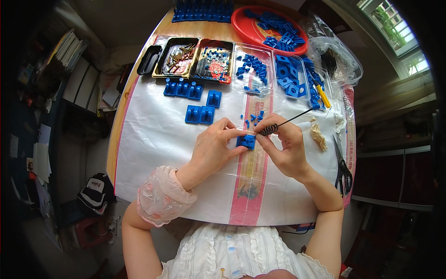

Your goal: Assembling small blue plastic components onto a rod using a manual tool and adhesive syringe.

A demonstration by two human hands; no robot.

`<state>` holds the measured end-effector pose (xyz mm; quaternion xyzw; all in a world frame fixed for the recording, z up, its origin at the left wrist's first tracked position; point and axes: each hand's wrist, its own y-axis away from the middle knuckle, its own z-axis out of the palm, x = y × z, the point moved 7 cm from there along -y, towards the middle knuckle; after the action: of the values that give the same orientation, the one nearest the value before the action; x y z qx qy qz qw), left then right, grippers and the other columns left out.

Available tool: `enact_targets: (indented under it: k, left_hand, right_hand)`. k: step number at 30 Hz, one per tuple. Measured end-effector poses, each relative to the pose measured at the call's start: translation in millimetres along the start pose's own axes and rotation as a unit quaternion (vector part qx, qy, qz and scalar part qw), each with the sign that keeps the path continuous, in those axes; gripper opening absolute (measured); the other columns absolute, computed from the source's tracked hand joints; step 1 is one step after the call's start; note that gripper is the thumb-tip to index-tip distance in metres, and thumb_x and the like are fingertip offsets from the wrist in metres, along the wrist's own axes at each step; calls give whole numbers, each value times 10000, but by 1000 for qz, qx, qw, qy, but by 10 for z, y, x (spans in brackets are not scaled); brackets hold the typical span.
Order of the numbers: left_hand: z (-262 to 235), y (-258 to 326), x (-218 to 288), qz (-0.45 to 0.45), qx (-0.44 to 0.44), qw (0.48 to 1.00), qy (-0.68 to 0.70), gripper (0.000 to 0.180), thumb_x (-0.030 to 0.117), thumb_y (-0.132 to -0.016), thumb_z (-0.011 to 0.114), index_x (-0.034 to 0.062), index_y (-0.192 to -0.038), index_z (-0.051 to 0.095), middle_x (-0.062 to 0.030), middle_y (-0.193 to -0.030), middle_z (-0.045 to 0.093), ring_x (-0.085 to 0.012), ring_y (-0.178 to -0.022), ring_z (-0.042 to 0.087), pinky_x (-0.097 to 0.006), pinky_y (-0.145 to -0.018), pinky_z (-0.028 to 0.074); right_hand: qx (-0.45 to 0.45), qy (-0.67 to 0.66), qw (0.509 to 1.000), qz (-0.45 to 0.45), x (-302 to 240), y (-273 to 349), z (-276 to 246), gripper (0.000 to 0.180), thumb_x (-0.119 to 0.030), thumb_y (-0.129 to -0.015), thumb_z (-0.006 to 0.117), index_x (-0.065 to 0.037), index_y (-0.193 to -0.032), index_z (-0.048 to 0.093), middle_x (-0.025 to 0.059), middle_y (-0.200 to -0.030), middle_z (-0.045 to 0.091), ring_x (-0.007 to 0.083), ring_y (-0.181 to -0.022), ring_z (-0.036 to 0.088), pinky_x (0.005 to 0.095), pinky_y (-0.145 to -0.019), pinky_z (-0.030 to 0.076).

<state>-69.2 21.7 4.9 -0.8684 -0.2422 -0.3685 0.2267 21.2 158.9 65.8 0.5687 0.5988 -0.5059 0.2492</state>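
My left hand (209, 144) pinches a small blue plastic block (246, 142) against the covered table, thumb and forefinger at its left side. Close by on the right, my right hand (283, 144) grips a black tool with a ribbed, coil-like part (268, 130). Its thin dark rod slants up and away to the right. The right fingertips are right at the block's edge; whether they touch it I cannot tell. Several tiny blue pieces (253, 119) lie just beyond the block. To the far left of these sit several finished-looking blue parts with square bases (200, 114).
Along the back stand a tray of screws (200, 42), a tray of nuts (231, 82), clear boxes of blue pieces (238, 88) and a red basin (239, 32). A yellow-handled screwdriver (324, 96), crumpled paper (318, 136) and black scissors (344, 174) lie at right.
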Motion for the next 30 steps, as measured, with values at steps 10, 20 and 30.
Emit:
enact_targets:
  k: [10, 20, 30]
  left_hand:
    - [7, -1, -6, 2, -1, 1000, -8, 363, 208, -761, 916, 154, -1105, 814, -29, -977, 667, -181, -772, 645, -334, -716, 550]
    - [7, 1, 0, 2, -3, 1000, -6, 380, 204, -758, 917, 157, -1120, 810, -30, -990, 663, -182, -781, 649, -331, -723, 553]
    - [14, -5, -6, 6, -3, 1000, -5, 381, 190, -754, 916, 156, -1118, 809, -34, -998, 673, -182, -777, 647, -328, -719, 551]
  right_hand:
    - [-1, 2, 1000, 3, -15, 1, 3, 199, 123, -890, 693, 31, -1067, 686, 84, -989, 677, 127, -899, 653, 262, -802, 510]
    - [1, -1, 1000, -10, -1, 4, 20, 199, 120, -892, 698, 27, -1068, 687, 90, -998, 682, 133, -909, 652, 266, -802, 512]
    - [12, 14, 1000, -2, 0, -1, -19, 190, 93, -877, 708, 18, -1052, 693, 89, -979, 700, 147, -867, 673, 276, -773, 526]
